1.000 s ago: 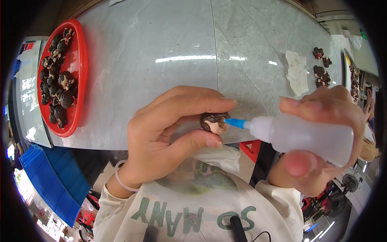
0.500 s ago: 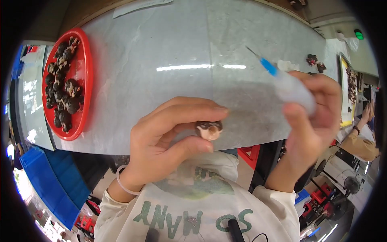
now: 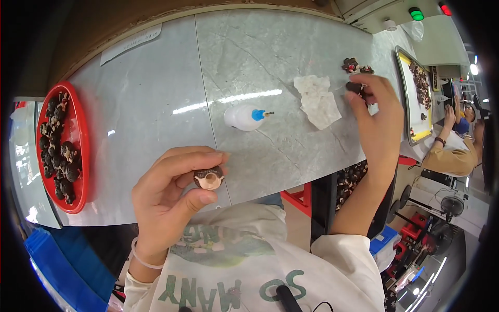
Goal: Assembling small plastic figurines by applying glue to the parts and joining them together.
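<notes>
My left hand [image 3: 165,195] is closed with thumb and fingers around a small figurine head [image 3: 209,179]. It has dark brown hair, and its beige, hollowed side faces up. Across the table, my right hand [image 3: 379,106] pinches a dark figurine part [image 3: 355,87] between thumb and fingers. Two more small dark parts with red and beige bits, one of them a figurine piece [image 3: 351,65], lie just beyond it. A white squeeze bottle [image 3: 241,117] with a blue, thin-tipped nozzle lies on the table between my hands. Beside my right hand is a crumpled white tissue [image 3: 318,102].
A red tray [image 3: 84,156] with several dark figurine heads stands at the left. On the right is a yellow-edged tray [image 3: 410,99] full of small parts. A dark bin [image 3: 351,182] of parts sits below the table edge, under my right forearm. Another person [image 3: 452,156] works farther right.
My right hand has put the squeeze bottle down and moved to the far right, onto a dark figurine part. My left hand still holds the figurine head. The view has swung to the right.
</notes>
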